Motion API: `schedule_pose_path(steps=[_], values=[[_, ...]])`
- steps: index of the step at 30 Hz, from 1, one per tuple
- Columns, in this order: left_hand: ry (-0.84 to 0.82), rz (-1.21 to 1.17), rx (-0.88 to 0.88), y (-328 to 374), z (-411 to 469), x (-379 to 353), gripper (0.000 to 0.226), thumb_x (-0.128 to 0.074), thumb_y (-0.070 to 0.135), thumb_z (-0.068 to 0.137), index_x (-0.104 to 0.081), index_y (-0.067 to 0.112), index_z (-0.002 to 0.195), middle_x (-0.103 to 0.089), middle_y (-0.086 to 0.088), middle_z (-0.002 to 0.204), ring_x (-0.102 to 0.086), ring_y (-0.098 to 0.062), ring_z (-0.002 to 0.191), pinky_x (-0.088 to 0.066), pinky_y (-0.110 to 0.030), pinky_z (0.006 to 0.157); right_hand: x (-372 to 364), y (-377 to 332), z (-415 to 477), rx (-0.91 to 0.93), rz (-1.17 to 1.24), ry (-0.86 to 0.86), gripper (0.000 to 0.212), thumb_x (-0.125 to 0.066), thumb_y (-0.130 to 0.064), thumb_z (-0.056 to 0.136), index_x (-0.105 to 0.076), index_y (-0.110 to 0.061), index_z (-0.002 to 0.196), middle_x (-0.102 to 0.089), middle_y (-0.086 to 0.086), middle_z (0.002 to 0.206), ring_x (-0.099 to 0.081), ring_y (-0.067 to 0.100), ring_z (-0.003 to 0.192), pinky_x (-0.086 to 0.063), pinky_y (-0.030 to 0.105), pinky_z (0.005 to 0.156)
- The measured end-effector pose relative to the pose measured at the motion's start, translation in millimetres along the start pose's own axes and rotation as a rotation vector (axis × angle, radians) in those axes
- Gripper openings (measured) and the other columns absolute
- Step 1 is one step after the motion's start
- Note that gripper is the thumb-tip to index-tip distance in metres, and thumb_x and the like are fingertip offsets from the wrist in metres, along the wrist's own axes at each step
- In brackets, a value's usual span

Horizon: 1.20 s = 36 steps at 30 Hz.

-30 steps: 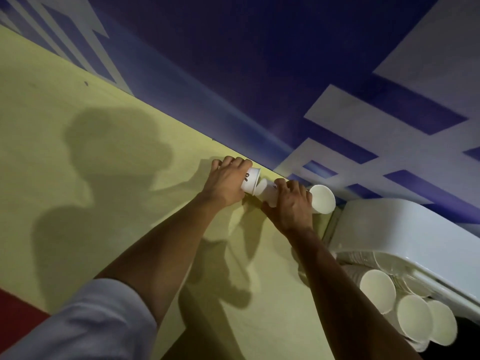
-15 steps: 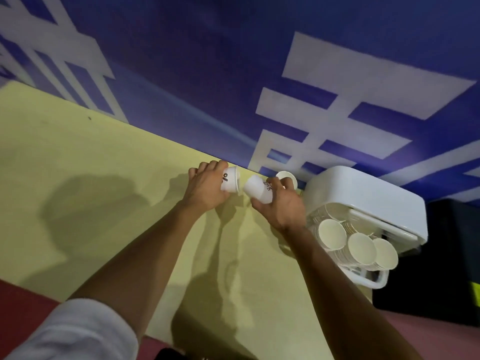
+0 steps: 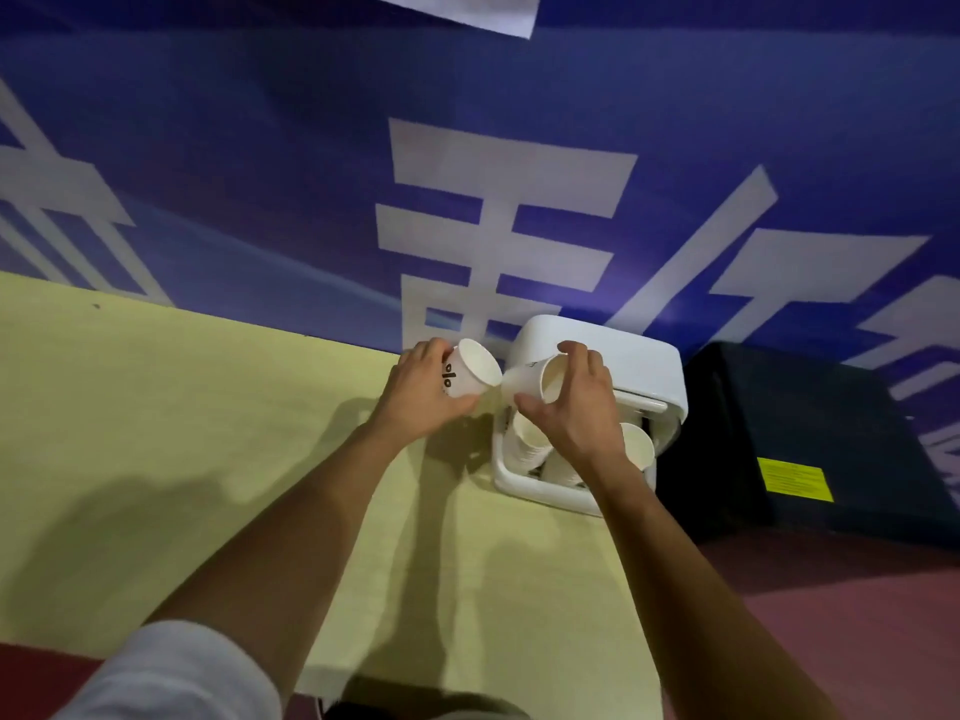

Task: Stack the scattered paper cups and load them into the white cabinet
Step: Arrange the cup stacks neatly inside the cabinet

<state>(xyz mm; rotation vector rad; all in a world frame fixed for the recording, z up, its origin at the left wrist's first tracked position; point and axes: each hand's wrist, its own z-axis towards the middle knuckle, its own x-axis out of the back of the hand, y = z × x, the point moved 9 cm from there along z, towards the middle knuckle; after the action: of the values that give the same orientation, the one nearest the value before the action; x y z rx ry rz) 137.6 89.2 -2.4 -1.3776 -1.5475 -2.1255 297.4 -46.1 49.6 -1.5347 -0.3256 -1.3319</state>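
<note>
Background: blue banner (image 3: 260, 148) with large white characters, hung behind a pale yellow counter (image 3: 156, 407). The light is dim and shadows of both arms lie on the counter.

Lower left: white sleeve (image 3: 171, 672) with a bare forearm running up from it.

Left hand (image 3: 423, 394): its grip is clamped round a printed cup (image 3: 467, 371), with fingers over the far side and thumb underneath. The cup lies on its side in the air above the counter's far edge, black marks on its wall, open mouth turned to the right.

Second cup (image 3: 530, 379): just right of the first and also on its side. Its narrow base points left and sits at the rim of the printed cup (touching or a hair apart, cannot tell). Its mouth opens toward the right palm.

Right hand (image 3: 579, 413): its grip is closed round the second cup near the mouth, fingers arched over the top and thumb below. The hand hangs in front of the cabinet opening.

White cabinet (image 3: 613, 356): stands at the counter's right end against the banner, rounded top, front open toward the camera. Stacked cups (image 3: 527, 444) lie inside with mouths outward, partly hidden by the right wrist. Another mouth shows at the right side (image 3: 638, 449).

Far right: black box (image 3: 805, 433) with a yellow label (image 3: 795, 479), beside the cabinet. Reddish floor (image 3: 857, 615) lies below it.
</note>
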Motion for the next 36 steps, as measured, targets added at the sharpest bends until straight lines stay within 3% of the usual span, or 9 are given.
schedule_pose_path(steps=[6, 13, 17, 20, 23, 31, 36], values=[[-0.053, -0.096, -0.033, 63.9, -7.9, -48.9, 0.073, -0.083, 0.048, 0.069, -0.046, 0.026, 0.128, -0.054, 0.004, 0.126, -0.052, -0.015, 0.111, -0.052, -0.04, 0.095, 57.6, 72.6, -19.7, -0.123, 0.04, 0.113, 0.086, -0.081, -0.047, 0.072, -0.034, -0.022, 0.14, -0.043, 0.003, 0.138, -0.046, 0.024, 0.123, -0.047, 0.042, 0.101], [-0.1, -0.139, -0.05, 105.9, -13.8, -89.9, 0.067, -0.082, 0.045, 0.066, -0.047, 0.025, 0.119, -0.06, 0.003, 0.114, -0.059, -0.017, 0.102, -0.054, -0.041, 0.087, 81.0, 143.2, -48.5, -0.222, 0.1, 0.159, 0.085, -0.084, -0.032, 0.068, -0.039, -0.011, 0.137, -0.039, 0.006, 0.132, -0.047, 0.027, 0.118, -0.049, 0.039, 0.093], [-0.111, -0.146, -0.076, 118.0, -18.9, -108.2, 0.07, -0.083, 0.04, 0.066, -0.045, 0.026, 0.123, -0.055, 0.005, 0.12, -0.055, -0.015, 0.11, -0.051, -0.034, 0.09, 73.4, 169.2, -60.5, -0.255, 0.083, 0.126, 0.079, -0.083, -0.035, 0.068, -0.038, -0.024, 0.132, -0.04, 0.002, 0.126, -0.051, 0.027, 0.109, -0.052, 0.043, 0.083], [-0.091, -0.167, -0.095, 121.9, -19.6, -114.4, 0.073, -0.084, 0.036, 0.064, -0.046, 0.025, 0.126, -0.053, 0.004, 0.125, -0.052, -0.016, 0.117, -0.049, -0.038, 0.097, 62.2, 179.0, -63.2, -0.274, 0.078, 0.073, 0.079, -0.082, -0.037, 0.072, -0.034, -0.036, 0.135, -0.039, -0.001, 0.121, -0.056, 0.026, 0.099, -0.055, 0.045, 0.076], [-0.078, -0.183, -0.071, 117.5, -18.5, -114.9, 0.074, -0.084, 0.039, 0.064, -0.046, 0.027, 0.126, -0.054, 0.006, 0.125, -0.055, -0.014, 0.114, -0.051, -0.038, 0.095, 50.8, 185.5, -61.7, -0.286, 0.09, 0.049, 0.082, -0.081, -0.033, 0.075, -0.03, -0.039, 0.139, -0.038, -0.001, 0.119, -0.057, 0.026, 0.096, -0.056, 0.043, 0.075], [-0.028, -0.235, 0.048, 90.5, -16.6, -103.6, 0.067, -0.086, 0.04, 0.065, -0.047, 0.04, 0.118, -0.061, 0.014, 0.115, -0.058, -0.01, 0.104, -0.049, -0.028, 0.083, 23.5, 189.6, -49.7, -0.276, 0.04, -0.018, 0.074, -0.075, -0.029, 0.08, -0.033, -0.037, 0.14, -0.035, 0.003, 0.137, -0.05, 0.027, 0.118, -0.056, 0.042, 0.08], [-0.006, -0.192, 0.084, 76.7, -17.2, -102.1, 0.069, -0.087, 0.042, 0.066, -0.047, 0.03, 0.122, -0.06, 0.01, 0.116, -0.056, -0.012, 0.106, -0.05, -0.031, 0.084, 12.5, 191.7, -48.5, -0.277, -0.007, -0.049, 0.077, -0.07, -0.037, 0.084, -0.027, -0.034, 0.148, -0.034, 0.005, 0.143, -0.044, 0.027, 0.126, -0.053, 0.041, 0.087]])
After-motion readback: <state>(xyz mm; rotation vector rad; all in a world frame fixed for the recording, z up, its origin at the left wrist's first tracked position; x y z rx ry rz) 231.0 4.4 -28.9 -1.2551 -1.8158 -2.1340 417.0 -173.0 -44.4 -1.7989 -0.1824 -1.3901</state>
